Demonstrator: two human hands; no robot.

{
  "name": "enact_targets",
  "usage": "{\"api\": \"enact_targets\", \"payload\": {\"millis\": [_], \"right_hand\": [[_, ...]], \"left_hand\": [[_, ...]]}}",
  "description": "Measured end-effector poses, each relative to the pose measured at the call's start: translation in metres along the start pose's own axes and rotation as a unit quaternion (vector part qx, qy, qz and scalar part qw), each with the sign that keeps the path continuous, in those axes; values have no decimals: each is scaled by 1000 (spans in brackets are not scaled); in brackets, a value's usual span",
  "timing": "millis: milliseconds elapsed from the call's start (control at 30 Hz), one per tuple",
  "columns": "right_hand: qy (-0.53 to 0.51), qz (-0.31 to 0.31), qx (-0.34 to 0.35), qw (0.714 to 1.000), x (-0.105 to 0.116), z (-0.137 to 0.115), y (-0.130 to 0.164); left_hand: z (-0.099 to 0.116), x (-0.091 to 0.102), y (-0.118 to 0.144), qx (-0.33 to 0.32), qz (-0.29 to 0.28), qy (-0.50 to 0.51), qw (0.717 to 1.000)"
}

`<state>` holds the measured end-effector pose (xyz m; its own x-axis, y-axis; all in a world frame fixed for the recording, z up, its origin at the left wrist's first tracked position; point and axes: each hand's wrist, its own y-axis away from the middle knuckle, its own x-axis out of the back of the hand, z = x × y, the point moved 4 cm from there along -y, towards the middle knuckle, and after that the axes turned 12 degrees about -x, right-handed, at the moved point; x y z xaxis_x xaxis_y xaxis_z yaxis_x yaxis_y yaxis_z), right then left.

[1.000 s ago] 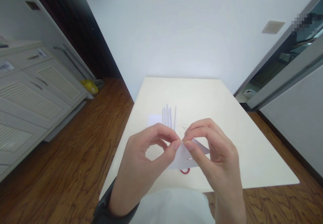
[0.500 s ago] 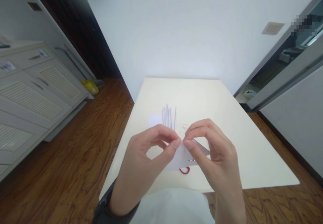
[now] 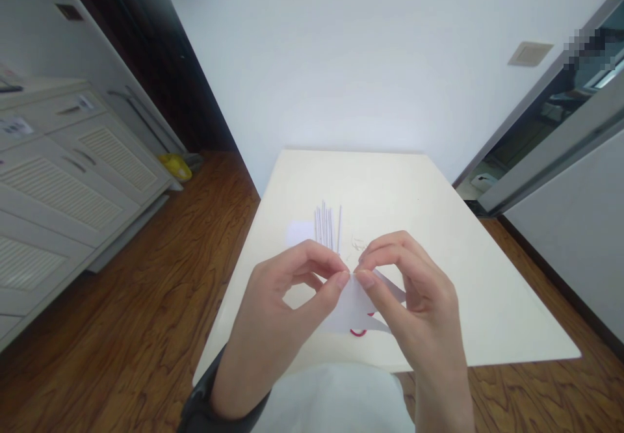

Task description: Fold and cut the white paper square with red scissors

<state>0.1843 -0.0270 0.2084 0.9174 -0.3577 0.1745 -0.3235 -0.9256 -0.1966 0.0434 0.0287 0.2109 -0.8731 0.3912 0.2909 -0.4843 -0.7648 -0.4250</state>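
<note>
My left hand (image 3: 277,316) and my right hand (image 3: 414,309) meet above the near part of a cream table (image 3: 478,290). Both pinch the top edge of a small white piece of paper (image 3: 351,306) between thumb and forefinger, fingertips almost touching. Below the paper a bit of red loop (image 3: 358,333) shows on the table; most of it is hidden. Just beyond my fingers lies a row of several thin white paper strips (image 3: 327,225) beside a small white paper square (image 3: 298,231).
The table's far end meets a white wall. Wooden floor runs along the left, with white louvred cabinets (image 3: 63,179) and a yellow object (image 3: 174,166) on the floor. A sliding door frame (image 3: 550,140) stands at the right.
The paper has shifted slightly between my fingers, covering more of the red loop. My hands have stayed almost in place.
</note>
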Motion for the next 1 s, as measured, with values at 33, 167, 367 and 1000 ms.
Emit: {"api": "enact_targets", "payload": {"millis": [33,167,367,1000], "right_hand": [[-3,-3,1,1000,0,0,0],[-8,-10,9,1000,0,-1,0],[-2,-15,-5,1000,-1,0,1],[52,-26,-1,998,-2,-6,5]], "left_hand": [[0,0,0,0,2,0,1000],[-1,1,-1,6,5,0,1000],[1,-1,-1,-4,2,-14,1000],[5,-4,2,-23,13,-22,999]]}}
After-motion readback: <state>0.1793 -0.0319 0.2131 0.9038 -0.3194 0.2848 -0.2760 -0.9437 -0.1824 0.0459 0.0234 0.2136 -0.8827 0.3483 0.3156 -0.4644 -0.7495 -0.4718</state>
